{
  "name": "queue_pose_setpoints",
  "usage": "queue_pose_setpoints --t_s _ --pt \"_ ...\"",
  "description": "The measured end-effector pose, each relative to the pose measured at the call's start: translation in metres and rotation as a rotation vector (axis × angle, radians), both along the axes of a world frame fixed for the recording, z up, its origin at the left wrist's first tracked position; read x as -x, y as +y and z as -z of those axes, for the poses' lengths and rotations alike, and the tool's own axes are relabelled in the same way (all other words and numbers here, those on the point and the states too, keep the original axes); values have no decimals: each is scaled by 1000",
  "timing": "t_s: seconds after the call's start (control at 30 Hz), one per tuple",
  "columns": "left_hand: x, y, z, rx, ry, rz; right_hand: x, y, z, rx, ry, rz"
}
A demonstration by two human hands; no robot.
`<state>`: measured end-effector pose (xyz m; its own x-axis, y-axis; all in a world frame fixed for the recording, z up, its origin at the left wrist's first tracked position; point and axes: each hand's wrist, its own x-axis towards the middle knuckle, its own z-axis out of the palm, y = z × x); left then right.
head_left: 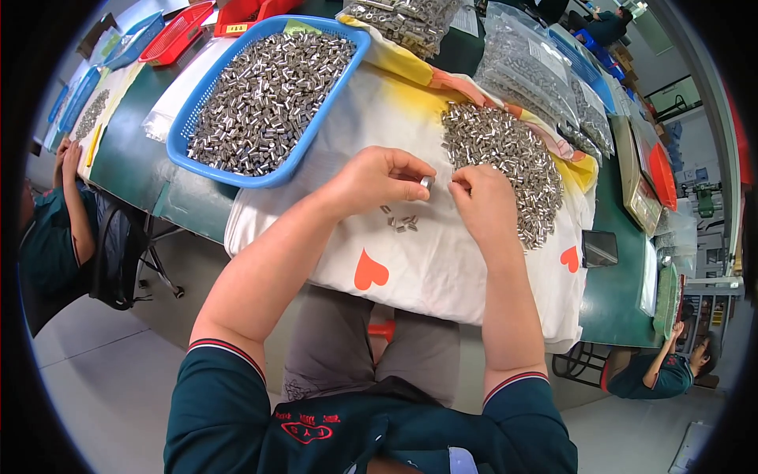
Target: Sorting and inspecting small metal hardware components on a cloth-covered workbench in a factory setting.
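Above the white cloth (426, 268), my left hand (373, 180) pinches a small shiny metal cylinder (427, 182) between thumb and fingertips. Close to its right, my right hand (485, 204) is closed with thumb and fingers together; what they hold, if anything, is hidden. A large pile of small metal cylinders (521, 162) lies on the cloth beside and beyond the right hand. Below my left hand rests a loose group of several cylinders (403, 223). At the far left, a blue plastic basket (178, 142) is filled with many similar metal pieces.
Bags of metal parts (525, 63) stand at the back. Red baskets (170, 46) sit at the far left. A dark flat object (599, 249) lies on the green table (612, 308) to the right. Co-workers sit at left (59, 237) and right (655, 371).
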<state>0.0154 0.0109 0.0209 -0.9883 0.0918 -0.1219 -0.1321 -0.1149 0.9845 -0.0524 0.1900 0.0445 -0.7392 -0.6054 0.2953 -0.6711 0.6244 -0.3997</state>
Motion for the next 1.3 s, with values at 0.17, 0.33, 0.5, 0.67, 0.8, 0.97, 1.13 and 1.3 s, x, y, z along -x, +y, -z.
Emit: queue_pose_setpoints --t_s 0.17,0.33,0.5,0.67,0.8,0.97,1.13,1.3 --pt "1 0 -3 -56 9 2 -2 -2 2 -88 68 -26" --pt "0 0 0 -57 4 1 -2 1 6 -103 64 -46" --pt "1 0 -1 -86 1 -2 -11 -3 -10 70 -135 -47" --pt "-1 0 -4 -120 -14 -37 -17 -7 -12 431 -455 -177" --pt "0 -2 -2 -110 -18 -12 -18 -7 -10 397 -456 -156" --pt "1 1 5 -10 15 -56 -23 -11 -11 292 -265 -145" --pt "0 0 5 24 9 -82 -25 -14 -6 300 -169 -125" --pt "0 -1 4 -28 -9 -65 -21 -6 -10 334 -345 -132"
